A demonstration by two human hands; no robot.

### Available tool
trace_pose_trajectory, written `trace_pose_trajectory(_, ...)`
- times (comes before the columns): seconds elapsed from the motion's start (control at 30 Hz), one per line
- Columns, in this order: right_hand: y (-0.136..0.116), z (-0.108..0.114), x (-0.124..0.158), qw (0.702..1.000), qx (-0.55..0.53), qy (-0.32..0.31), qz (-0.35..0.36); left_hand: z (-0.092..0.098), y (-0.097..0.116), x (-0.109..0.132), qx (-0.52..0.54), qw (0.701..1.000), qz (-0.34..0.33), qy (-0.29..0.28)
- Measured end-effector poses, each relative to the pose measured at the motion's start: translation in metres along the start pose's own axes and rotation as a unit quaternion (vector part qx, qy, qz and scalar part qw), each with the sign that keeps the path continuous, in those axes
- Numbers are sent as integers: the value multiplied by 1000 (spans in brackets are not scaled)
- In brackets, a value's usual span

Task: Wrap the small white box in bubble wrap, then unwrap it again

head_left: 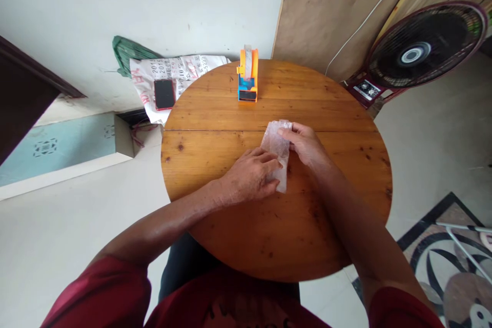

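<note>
A small bundle of clear bubble wrap lies near the middle of a round wooden table. My left hand rests on its near left side, fingers curled down onto the wrap. My right hand grips its far right edge, thumb and fingers pinched on the plastic. What the wrap encloses is hidden. An orange and blue tape dispenser stands upright at the far edge of the table, beyond both hands.
A printed white sack with a red-cased phone on it lies left of the table by the wall. A dark floor fan stands at the right. A patterned rug lies on the floor at lower right.
</note>
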State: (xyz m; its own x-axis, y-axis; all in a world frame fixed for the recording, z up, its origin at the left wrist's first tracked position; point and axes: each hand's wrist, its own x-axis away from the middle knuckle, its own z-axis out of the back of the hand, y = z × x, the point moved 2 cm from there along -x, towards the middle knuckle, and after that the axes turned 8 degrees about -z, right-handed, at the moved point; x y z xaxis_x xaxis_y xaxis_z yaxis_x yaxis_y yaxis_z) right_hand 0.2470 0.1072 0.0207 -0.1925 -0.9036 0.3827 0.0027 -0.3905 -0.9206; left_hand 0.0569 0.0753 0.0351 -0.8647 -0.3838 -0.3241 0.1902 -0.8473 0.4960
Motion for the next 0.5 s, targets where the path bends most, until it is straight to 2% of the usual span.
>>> trace_pose_trajectory(0.1, 2, -3, -1, 1000, 17, -3, 14, 2, 1, 0, -6, 1000, 8, -5)
trace_pose_trajectory(0.33, 5, -11, -2, 996, 42, 54, 58, 9, 13, -1, -91, 995, 19, -35)
trace_pose_trajectory(0.5, 3, -13, 0, 993, 54, 55, 84, 10, 19, -1, -115, 991, 33, -67)
